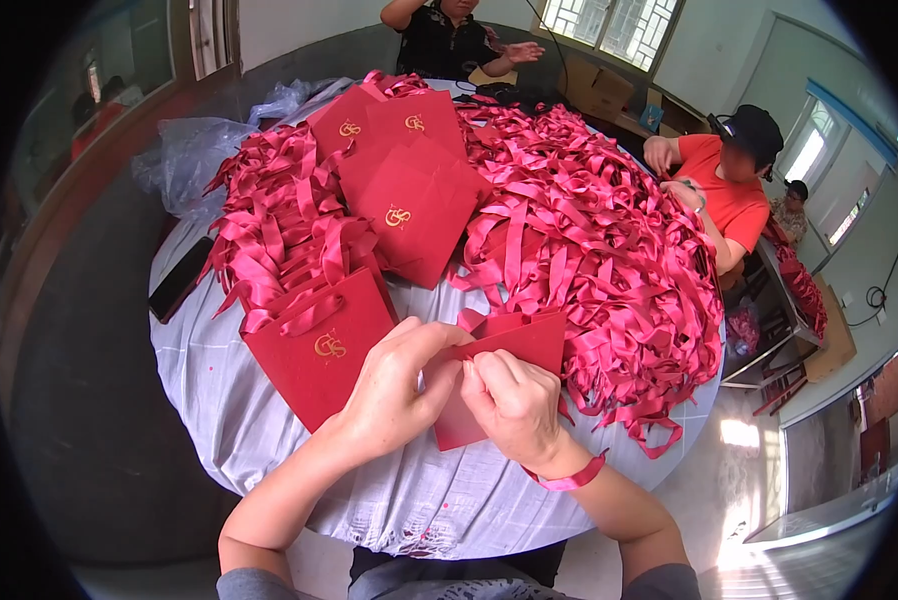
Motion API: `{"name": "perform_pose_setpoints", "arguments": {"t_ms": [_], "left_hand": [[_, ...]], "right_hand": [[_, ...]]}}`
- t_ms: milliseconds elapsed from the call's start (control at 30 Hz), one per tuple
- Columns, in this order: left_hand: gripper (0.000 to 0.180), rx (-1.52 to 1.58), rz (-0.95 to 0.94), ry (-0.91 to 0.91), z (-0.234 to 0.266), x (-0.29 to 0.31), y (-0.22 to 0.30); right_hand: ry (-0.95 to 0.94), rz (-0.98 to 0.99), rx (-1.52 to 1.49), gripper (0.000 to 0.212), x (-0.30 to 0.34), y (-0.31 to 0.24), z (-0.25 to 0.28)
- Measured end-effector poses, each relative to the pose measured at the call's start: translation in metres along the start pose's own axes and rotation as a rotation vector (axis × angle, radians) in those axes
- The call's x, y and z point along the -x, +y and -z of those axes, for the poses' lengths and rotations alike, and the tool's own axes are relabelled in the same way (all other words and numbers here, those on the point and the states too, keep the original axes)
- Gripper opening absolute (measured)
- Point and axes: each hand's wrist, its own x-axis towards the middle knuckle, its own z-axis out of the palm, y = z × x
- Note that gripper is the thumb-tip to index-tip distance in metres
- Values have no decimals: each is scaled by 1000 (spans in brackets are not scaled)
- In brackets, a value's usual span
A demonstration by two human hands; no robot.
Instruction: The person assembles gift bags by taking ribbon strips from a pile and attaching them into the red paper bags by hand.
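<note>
Near the table's front, a red paper gift bag is held up between my two hands. My left hand grips its upper edge from the left, thumb and fingers closed together. My right hand, with a red ribbon round its wrist, pinches the same edge just beside it. What the fingertips hold besides the paper is hidden. Left of my left hand lies another red bag with a gold emblem, at the front of a row of bags with ribbon handles. More flat red bags are stacked beyond my hands.
A large heap of red ribbon covers the table's right side. A dark phone lies at the left edge of the cloth-covered round table. Clear plastic bunches at the far left. Co-workers sit at the far side and right.
</note>
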Motion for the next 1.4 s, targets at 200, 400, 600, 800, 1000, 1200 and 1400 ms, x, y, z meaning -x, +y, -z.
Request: {"name": "perform_pose_setpoints", "arguments": {"t_ms": [200,400,600,800,1000,1200,1400], "left_hand": [[32,7,-112,23,-2,-1,-3],[28,-26,-56,-16,-2,2,-1],[28,-52,-160,26,-1,4,9],[27,-108,-236,14,-4,2,14],[28,-106,-275,20,-5,3,17],[30,-141,-365,-33,-3,10,31],[30,-261,-473,57,-10,18,38]], "right_hand": [[-72,-79,41,13,-4,-5,9],[-104,-288,-93,24,-2,-8,29],[-113,-168,-63,26,-12,-10,43],[-265,57,180,22,-37,-10,62],[-510,83,41,19,-48,12,70],[-994,-41,-386,23,-63,22,81],[-1080,-9,-653,26,-63,35,88]]}}
